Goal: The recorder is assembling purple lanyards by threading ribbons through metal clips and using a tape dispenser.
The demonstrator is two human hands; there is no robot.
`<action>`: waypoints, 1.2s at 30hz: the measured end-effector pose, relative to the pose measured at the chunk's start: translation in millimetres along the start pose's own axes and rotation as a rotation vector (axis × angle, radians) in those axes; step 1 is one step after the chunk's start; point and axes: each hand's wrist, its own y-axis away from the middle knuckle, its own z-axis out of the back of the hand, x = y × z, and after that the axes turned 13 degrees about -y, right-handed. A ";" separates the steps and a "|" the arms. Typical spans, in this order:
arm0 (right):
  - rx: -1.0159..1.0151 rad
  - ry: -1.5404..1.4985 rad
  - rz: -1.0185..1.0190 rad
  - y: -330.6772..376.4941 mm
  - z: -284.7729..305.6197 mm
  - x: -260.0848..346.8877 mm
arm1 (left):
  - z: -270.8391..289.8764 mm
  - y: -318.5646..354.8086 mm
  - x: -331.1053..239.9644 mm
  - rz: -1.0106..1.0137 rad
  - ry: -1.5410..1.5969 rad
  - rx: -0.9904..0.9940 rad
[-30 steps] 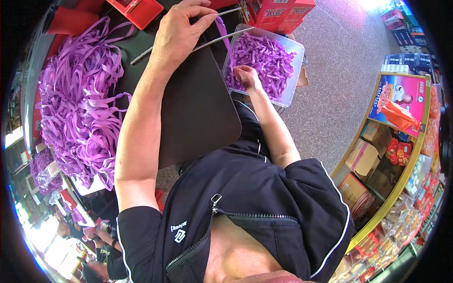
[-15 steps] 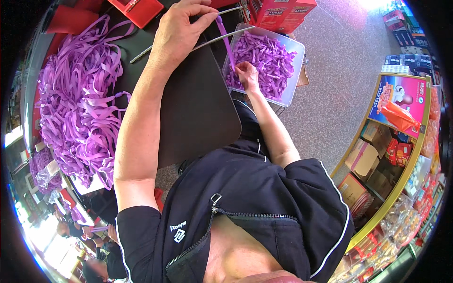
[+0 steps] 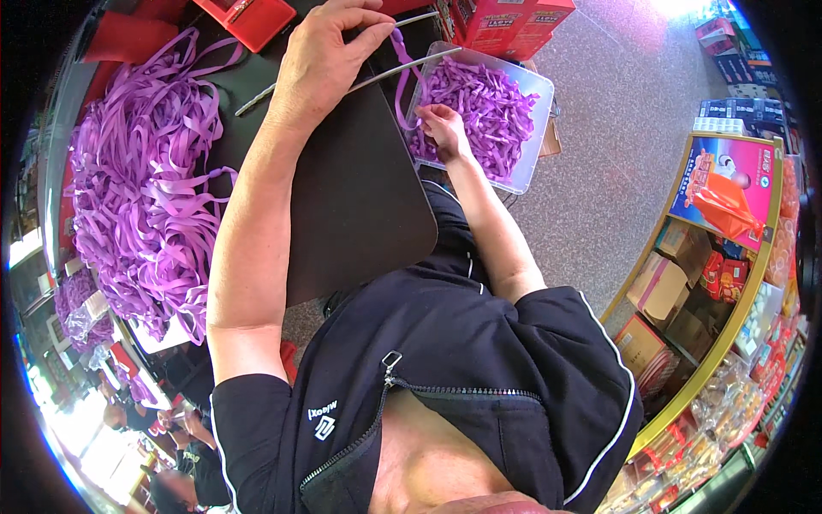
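Note:
My left hand [image 3: 324, 64] reaches over the dark board and pinches the upper end of a purple ribbon [image 3: 401, 83] beside thin metal rods [image 3: 402, 67]. From there the ribbon hangs in a loose curve down to my right hand [image 3: 443, 131], whose fingers are closed on its lower part. My right hand is over the near left part of a clear plastic bin [image 3: 541, 128] heaped with short purple ribbon pieces [image 3: 492, 107]. A large pile of long purple ribbons [image 3: 145, 188] lies left of my left forearm.
A black board [image 3: 360, 206] lies under my left arm. Red boxes [image 3: 514, 26] stand beyond the bin, and a red plastic case [image 3: 248, 19] sits at the far left. A gold-edged display shelf [image 3: 685, 283] is at the right. Another person [image 3: 193, 463] is at lower left.
The ribbon between my hands was straight and has gone slack, bowing to the left. My right hand has turned slightly and its fingers have shifted. My left hand has barely moved.

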 end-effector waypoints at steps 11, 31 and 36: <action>-0.159 0.500 0.340 -5.1 29.5 -26.4 | -0.6 -0.5 -0.5 0.015 -0.004 -0.010; 0.232 0.910 0.997 53.0 53.7 -9.6 | 10.0 -3.1 -16.0 0.078 0.074 0.097; 0.299 0.975 1.085 79.0 69.2 -2.9 | 11.0 -3.1 -15.5 0.050 -0.011 0.088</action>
